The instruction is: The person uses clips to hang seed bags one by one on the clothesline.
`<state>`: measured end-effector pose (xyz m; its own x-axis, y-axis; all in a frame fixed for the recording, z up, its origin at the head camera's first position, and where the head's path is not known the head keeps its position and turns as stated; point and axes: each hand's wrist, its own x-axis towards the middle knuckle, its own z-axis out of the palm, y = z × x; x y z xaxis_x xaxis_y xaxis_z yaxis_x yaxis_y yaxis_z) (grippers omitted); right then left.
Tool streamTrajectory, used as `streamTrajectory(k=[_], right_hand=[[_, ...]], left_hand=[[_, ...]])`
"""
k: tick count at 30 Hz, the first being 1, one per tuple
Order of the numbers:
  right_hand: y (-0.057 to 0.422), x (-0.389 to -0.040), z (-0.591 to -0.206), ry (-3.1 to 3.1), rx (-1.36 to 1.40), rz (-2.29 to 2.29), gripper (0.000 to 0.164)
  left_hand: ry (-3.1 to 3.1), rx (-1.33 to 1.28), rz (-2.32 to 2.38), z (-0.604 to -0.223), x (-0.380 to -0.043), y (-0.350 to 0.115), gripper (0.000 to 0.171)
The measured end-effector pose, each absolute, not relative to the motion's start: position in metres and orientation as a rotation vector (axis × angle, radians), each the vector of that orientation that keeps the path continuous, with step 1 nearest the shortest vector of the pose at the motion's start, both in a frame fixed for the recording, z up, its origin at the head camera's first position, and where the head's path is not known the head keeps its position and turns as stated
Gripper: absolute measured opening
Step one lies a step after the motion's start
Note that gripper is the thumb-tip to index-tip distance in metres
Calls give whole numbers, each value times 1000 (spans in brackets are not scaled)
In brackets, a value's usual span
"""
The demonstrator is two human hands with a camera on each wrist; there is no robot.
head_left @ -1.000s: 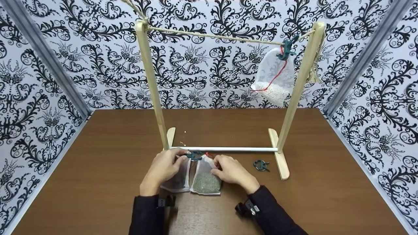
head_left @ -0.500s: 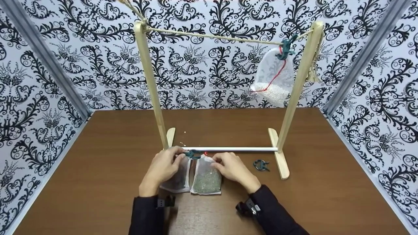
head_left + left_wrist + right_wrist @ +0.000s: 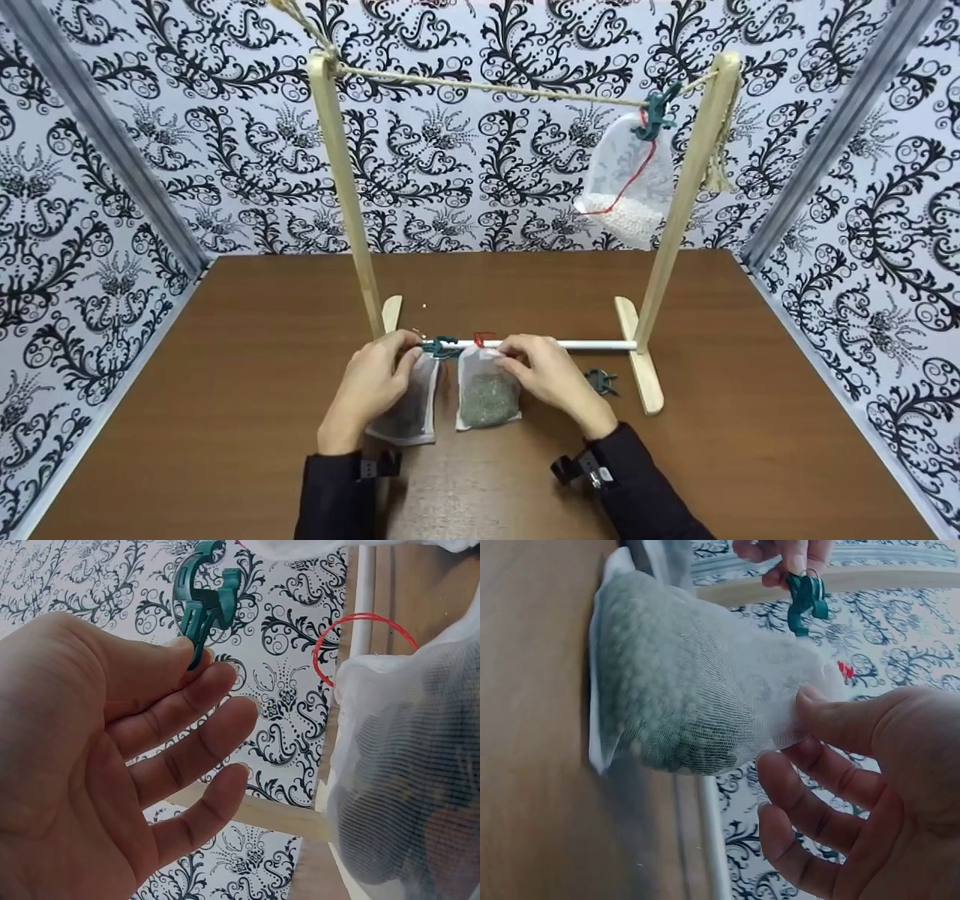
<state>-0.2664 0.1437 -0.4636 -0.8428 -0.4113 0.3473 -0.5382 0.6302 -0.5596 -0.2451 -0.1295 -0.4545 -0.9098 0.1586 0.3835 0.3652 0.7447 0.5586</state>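
Observation:
My left hand [image 3: 375, 382] pinches a dark green plastic clip [image 3: 206, 596] between thumb and index finger, its other fingers loosely bent. Below that hand lies a white mesh bag [image 3: 409, 416] with dark contents and a red cord loop, partly covered by the hand in the head view. With thumb and fingers, my right hand [image 3: 551, 375] holds a second mesh bag [image 3: 667, 675] near its gathered top. Small green pieces fill its lower part, and a red cord [image 3: 481, 340] sticks out at the top. The clip is just left of this bag's top.
A wooden stand [image 3: 345, 180] carries a rope [image 3: 487, 87] between its posts and a white bar [image 3: 585, 345] low down. At right, a bag of white grains [image 3: 630, 214] hangs from the rope by a green clip [image 3: 657, 116]. Another clip [image 3: 601, 382] lies beside the right foot.
My right hand has lifted the bag of green pieces slightly and moved it right and away from me, apart from the other bag. The left hand, still pinching the clip, has risen slightly.

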Motion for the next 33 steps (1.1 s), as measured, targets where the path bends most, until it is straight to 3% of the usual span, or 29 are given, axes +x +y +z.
streamTrajectory(k=[33], right_hand=[[162, -257, -398, -2142, 610, 1201, 6]], left_hand=[[-2459, -532, -760, -404, -226, -107, 8]])
